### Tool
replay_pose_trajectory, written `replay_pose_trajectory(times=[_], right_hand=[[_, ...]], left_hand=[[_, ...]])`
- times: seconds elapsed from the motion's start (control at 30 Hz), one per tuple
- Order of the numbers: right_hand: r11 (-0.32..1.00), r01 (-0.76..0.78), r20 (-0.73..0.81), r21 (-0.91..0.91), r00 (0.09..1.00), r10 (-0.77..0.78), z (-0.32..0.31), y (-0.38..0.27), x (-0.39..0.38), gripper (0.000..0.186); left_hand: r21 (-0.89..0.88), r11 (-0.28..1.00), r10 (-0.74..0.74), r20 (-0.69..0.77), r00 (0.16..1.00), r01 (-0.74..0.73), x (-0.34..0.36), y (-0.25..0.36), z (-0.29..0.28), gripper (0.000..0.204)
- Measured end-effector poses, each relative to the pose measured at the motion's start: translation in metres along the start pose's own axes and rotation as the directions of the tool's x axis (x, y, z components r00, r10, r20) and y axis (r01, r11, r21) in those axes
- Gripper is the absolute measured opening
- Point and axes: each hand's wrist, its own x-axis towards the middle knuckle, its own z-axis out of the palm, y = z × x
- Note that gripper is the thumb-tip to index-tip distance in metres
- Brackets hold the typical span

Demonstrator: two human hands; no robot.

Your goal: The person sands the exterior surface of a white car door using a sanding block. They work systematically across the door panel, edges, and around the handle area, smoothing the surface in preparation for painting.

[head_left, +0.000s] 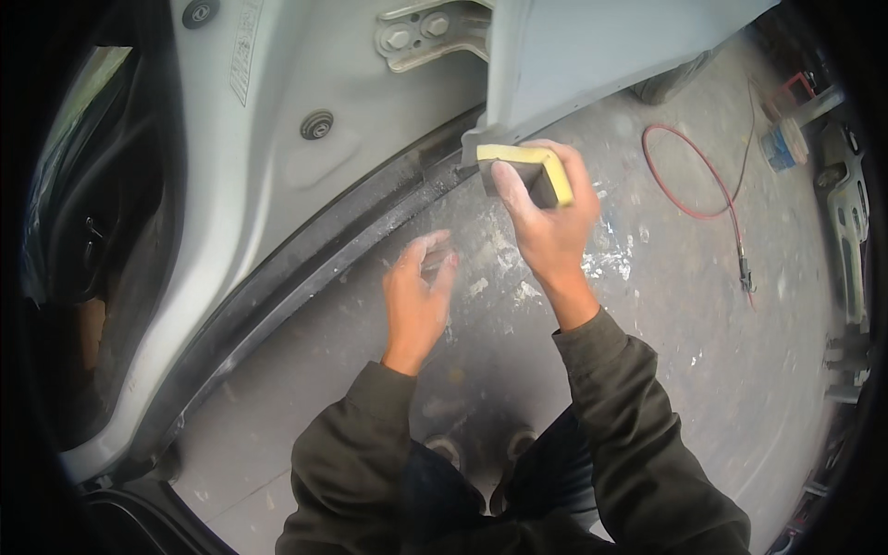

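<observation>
- The right hand (558, 225) pinches a yellow and dark grey sponge (516, 154) between thumb and fingers.
- From here I see the sponge right beside the lower corner of a pale car panel (578, 60); whether they touch, I can't tell.
- The left hand (413, 296) hangs over the grey floor (527, 379), near the dark sill (326, 242), fingers loosely curled, thumb slightly apart.
- White marks (502, 248) speckle the floor.
- Over to the right, a red hose (647, 159) lies looped near a tub (784, 146).
</observation>
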Motion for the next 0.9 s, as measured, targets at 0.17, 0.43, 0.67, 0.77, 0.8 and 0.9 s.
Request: replay_pose_trajectory(times=[0.17,0.43,0.67,0.77,0.8,0.9], right_hand=[[0.942,0.302,-0.194,-0.147,0.925,-0.327,0.035,0.005,0.006,0.023],[0.906,0.228,-0.141,-0.357,0.946,-0.293,0.052,0.052,-0.015,0.026],[0.951,0.238,-0.089,-0.199,0.962,-0.259,0.041,0.040,-0.003,0.018],[0.844,-0.049,0.014,-0.534,0.998,0.067,0.024,0.075,-0.028,0.019],[0.867,-0.124,0.017,-0.482,0.988,0.151,0.022,0.076,-0.041,0.019],[0.947,-0.163,0.011,-0.275,0.985,0.173,0.023,0.064,-0.060,0.023]], left_hand=[[0.036,0.999,-0.042,0.060,0.997,0.039,0.001,-0.004,-0.011,0.032],[0.023,0.999,-0.048,0.092,0.995,0.046,0.001,-0.004,-0.016,0.032],[0.060,0.998,-0.021,0.110,0.994,0.014,-0.002,-0.007,-0.024,0.033],[0.038,0.999,-0.023,0.132,0.991,0.018,0.002,-0.004,-0.020,0.032],[0.031,0.999,-0.048,0.133,0.990,0.044,0.001,-0.006,-0.022,0.031],[-0.011,1.000,-0.024,0.125,0.992,0.025,0.002,-0.008,-0.025,0.029]])
